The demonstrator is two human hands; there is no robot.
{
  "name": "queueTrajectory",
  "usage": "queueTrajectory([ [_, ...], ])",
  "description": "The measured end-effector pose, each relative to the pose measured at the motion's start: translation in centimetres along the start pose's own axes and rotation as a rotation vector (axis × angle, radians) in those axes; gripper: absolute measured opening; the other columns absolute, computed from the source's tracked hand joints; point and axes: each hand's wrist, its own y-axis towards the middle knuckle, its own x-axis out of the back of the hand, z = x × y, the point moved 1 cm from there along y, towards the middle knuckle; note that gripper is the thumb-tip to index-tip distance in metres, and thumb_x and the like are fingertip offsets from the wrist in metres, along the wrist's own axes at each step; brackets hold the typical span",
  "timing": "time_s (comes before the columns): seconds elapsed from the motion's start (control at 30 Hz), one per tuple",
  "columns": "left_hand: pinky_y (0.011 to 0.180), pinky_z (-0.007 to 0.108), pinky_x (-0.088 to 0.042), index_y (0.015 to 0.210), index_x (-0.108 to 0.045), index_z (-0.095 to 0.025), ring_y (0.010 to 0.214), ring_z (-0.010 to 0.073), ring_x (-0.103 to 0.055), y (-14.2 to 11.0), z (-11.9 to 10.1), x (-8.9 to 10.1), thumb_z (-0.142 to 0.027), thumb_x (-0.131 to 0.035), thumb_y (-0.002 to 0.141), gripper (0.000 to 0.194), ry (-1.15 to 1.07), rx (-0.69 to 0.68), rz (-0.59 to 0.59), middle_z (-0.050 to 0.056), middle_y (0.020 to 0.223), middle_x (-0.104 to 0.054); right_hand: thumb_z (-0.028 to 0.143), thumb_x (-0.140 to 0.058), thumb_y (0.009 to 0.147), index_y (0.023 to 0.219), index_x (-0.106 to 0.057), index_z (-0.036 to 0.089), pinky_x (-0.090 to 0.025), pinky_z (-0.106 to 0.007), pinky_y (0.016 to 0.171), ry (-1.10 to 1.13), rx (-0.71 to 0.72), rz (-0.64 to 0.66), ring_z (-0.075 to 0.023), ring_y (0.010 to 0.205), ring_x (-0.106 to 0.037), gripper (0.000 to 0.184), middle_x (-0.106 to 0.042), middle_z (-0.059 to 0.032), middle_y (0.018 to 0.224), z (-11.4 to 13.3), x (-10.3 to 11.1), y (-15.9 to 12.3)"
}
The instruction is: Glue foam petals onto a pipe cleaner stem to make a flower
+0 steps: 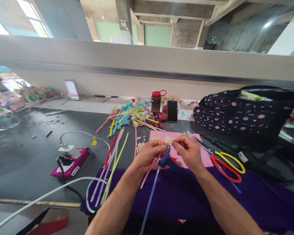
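Observation:
Both my hands are over a pink sheet at the front of the table. Thumb and finger of my left hand pinch a pink fuzzy stem that slants down out of the grip. Right at both sets of fingertips is a small cream flower. My right hand has its fingertips closed at this flower's right side. Beneath and between the hands is a blue glue gun, a long translucent glue stick running out of its back towards me. The exact contact at the fingertips is too small to make out.
Scissors with red and yellow handles lie right, near a dotted bag. Behind are a pile of fuzzy-stem flowers, a red-lidded bottle and a phone. Left are loose fuzzy stems, a magenta power strip and a white cable.

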Motion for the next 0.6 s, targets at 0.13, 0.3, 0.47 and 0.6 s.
queueTrajectory([
  [0.13, 0.055, 0.020, -0.037, 0.060, -0.061, -0.012, 0.051, 0.0077, -0.049, -0.3, -0.4, -0.3, -0.020, -0.070, 0.062, 0.013, 0.042, -0.115, -0.079, 0.000, 0.054, -0.057, 0.026, -0.057, 0.078, 0.075, -0.058, 0.018, -0.036, -0.022, 0.045, 0.072, -0.010, -0.010, -0.0080, 0.045, -0.044, 0.009, -0.049, 0.0044, 0.058, -0.1, 0.4, 0.0],
  [0.3, 0.056, 0.019, -0.037, 0.063, -0.062, -0.014, 0.054, 0.0070, -0.049, -0.9, -1.0, -0.6, -0.020, -0.072, 0.060, 0.012, 0.180, -0.303, -0.231, -0.003, 0.058, -0.058, 0.028, -0.052, 0.082, 0.078, -0.059, 0.018, -0.035, -0.021, 0.044, 0.203, -0.044, -0.036, -0.0073, 0.044, -0.042, 0.013, -0.046, 0.0053, 0.055, -0.4, 0.6, 0.2],
  [0.47, 0.055, 0.020, -0.038, 0.063, -0.062, -0.015, 0.056, 0.0088, -0.050, -1.3, -1.2, -0.9, -0.023, -0.068, 0.063, 0.010, 0.532, -0.419, -0.347, -0.002, 0.060, -0.059, 0.024, -0.051, 0.083, 0.089, -0.062, 0.019, -0.036, -0.021, 0.045, 0.159, -0.018, -0.042, -0.0061, 0.046, -0.044, 0.014, -0.051, 0.0027, 0.068, -0.5, 0.5, 0.1],
  [0.6, 0.057, 0.021, -0.040, 0.066, -0.062, -0.016, 0.060, 0.0108, -0.053, -1.3, -1.1, -0.9, -0.024, -0.064, 0.067, 0.009, 0.703, -0.462, -0.391, -0.001, 0.064, -0.061, 0.024, -0.051, 0.083, 0.093, -0.063, 0.020, -0.038, -0.021, 0.045, 0.136, 0.018, -0.027, -0.0058, 0.046, -0.045, 0.016, -0.053, 0.0016, 0.073, -0.5, 0.4, 0.0],
])
